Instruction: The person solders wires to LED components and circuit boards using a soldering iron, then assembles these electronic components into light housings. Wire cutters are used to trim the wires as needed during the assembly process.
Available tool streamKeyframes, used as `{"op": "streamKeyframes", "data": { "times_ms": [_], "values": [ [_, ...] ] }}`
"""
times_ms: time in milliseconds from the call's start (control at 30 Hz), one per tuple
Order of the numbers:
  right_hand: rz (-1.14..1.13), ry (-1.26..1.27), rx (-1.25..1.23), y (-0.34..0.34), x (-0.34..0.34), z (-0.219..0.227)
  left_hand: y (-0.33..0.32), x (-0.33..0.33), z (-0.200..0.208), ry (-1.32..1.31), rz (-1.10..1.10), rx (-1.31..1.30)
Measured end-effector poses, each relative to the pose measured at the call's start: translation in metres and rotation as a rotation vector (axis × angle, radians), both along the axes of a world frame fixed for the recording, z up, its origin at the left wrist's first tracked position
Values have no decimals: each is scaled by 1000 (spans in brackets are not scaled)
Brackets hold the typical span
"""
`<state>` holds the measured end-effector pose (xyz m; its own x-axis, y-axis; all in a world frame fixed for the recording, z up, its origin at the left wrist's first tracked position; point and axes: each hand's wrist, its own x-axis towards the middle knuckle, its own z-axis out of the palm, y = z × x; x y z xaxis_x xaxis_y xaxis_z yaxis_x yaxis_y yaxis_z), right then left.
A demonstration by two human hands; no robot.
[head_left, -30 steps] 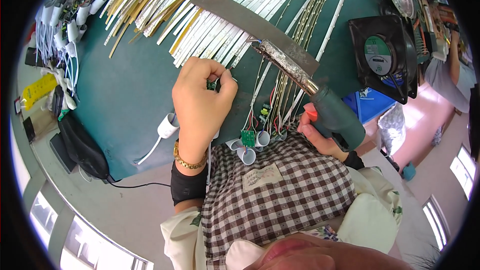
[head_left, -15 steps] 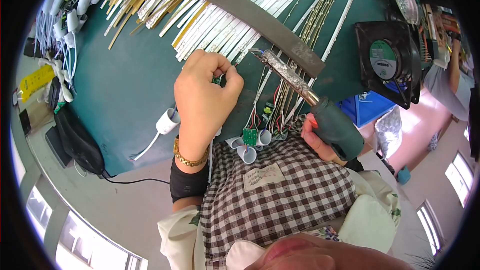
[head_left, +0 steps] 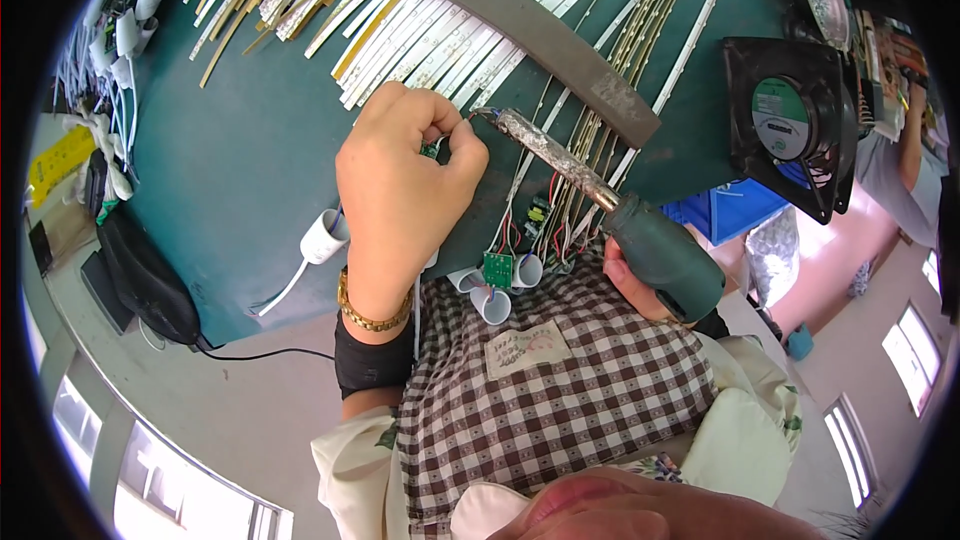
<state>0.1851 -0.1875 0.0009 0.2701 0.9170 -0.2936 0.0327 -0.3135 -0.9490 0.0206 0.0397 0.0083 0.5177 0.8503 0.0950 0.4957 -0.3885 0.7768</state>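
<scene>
Near me, a green board (head_left: 497, 269) looks already wired, beside white tubes (head_left: 490, 307); pale strips (head_left: 420, 45) lie farther off. The left hand (head_left: 400, 165) pinches a small circuit board (head_left: 430, 149), seemingly unfinished; the right hand (head_left: 630, 285) wraps the soldering iron (head_left: 602, 192), tip just beside it.

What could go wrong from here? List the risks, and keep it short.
1. The soldering iron in the right hand has its tip very near the fingers of the left hand; if hot, a slip could burn them.
2. The small green board, mostly hidden in that grip, might shift if nudged.
3. The white tube near that hand could get knocked.
</scene>
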Motion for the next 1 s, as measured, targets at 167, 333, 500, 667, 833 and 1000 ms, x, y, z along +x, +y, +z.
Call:
{"op": "streamKeyframes", "data": {
  "times_ms": [167, 333, 500, 667, 833, 1000],
  "values": [
    [272, -466, 91, -6, 12, -9, -1, 0, 0, 6, 2, 6],
    [-18, 166, -110, -5, -3, -1, -1, -1, 0, 0, 0, 15],
    [237, -237, -9, 7, 2, 8, 0, -2, -1, 1, 11, 16],
    [276, -214, -30, 7, 6, 8, 1, 1, -1, -7, 10, 48],
    [251, -311, 36, 9, 0, 6, 1, 1, -3, 1, 16, 59],
    [196, -247, 98, 13, -1, 8, 0, -1, -3, 2, 34, 71]
  ]
}}
